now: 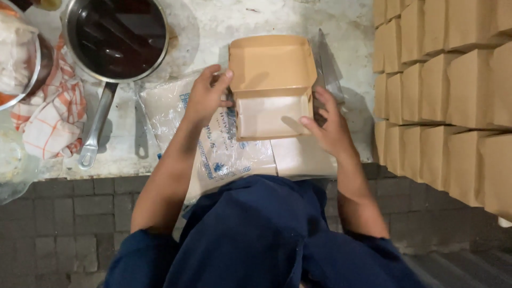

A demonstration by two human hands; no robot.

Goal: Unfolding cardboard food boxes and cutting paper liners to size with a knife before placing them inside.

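An open brown cardboard food box (272, 85) with a white lining sits in front of me, its lid tipped back. My left hand (205, 96) grips the box's left side where lid and base meet. On the right wall of the base rests my right hand (330, 125), fingers pressing it inward. The box lies over a clear plastic bag with blue print (213, 144) that holds flat sheets.
A tall stack of folded brown boxes (448, 90) fills the right side. A metal saucepan with dark liquid (114, 37) stands at the upper left beside a red-checked cloth (50, 117). A knife (328, 64) lies behind the box. Grey brick floor lies below the white counter (341, 21).
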